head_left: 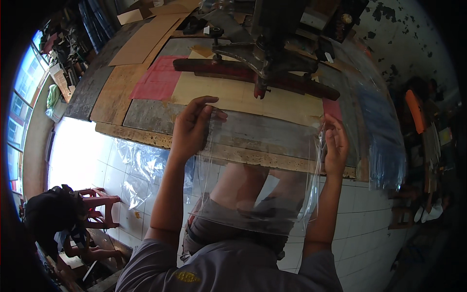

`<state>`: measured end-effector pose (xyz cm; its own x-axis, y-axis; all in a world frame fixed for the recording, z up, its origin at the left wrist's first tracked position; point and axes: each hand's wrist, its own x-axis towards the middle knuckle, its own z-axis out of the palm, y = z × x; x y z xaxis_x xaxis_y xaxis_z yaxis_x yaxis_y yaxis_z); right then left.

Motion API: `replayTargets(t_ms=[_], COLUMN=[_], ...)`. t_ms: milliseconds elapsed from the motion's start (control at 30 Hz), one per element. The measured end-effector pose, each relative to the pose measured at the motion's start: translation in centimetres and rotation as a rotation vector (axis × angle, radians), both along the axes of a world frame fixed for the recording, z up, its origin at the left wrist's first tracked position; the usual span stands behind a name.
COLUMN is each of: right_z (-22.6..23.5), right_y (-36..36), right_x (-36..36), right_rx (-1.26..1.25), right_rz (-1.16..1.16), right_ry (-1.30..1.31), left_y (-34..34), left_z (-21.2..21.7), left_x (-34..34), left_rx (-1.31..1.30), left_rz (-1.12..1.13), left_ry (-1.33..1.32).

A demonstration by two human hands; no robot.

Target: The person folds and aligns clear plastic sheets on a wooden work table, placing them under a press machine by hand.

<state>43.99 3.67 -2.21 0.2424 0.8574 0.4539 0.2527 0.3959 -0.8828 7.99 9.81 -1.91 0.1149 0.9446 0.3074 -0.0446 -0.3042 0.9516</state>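
I hold a clear plastic bag [262, 160] stretched flat between both hands, over the near edge of a worn wooden workbench [146, 119]. My left hand [190, 127] pinches the bag's upper left corner, thumb on top. My right hand [335, 146] grips its upper right edge with the fingers pointing up. The bag hangs down over my lap, and my knees show through it. Just beyond the bag stands a dark metal press-like machine [265, 58] with a long red bar [233, 73] across the bench.
Red [158, 80] and tan sheets lie on the bench. A stack of clear bags [379, 131] hangs at the bench's right end. More loose plastic [141, 170] lies on the white tiled floor at left. A person [53, 214] sits by a red stool [99, 207] at lower left.
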Motion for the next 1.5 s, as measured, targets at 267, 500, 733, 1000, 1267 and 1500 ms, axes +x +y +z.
replayTargets(t_ms=[267,500,733,1000,1267,1500], right_z=[6.2,7.1,7.7,9.1,7.8,8.3], right_y=[0.4,0.8,1.7,1.2,-0.8,-1.7], right_x=[-1.1,-0.8,2.1,3.3,3.4,2.0], right_rx=[-0.076,-0.082,-0.283,-0.277,-0.207,-0.193], right_rz=[0.148,0.209,0.411,0.412,0.349,0.279], right_ry=[-0.587,-0.614,-0.573,-0.616,-0.241,-0.237], left_y=[0.2,0.0,-0.1,-0.1,-0.1,-0.2], left_z=[-0.5,0.0,0.1,-0.2,0.2,0.1], left_x=[-0.5,-0.3,-0.4,-0.6,-0.4,-0.8], left_rx=[0.085,0.044,0.028,0.033,0.083,0.091], left_rz=[-0.045,-0.039,-0.056,-0.062,-0.027,0.016], left_ry=[-0.032,-0.037,-0.043,-0.079,-0.027,0.009])
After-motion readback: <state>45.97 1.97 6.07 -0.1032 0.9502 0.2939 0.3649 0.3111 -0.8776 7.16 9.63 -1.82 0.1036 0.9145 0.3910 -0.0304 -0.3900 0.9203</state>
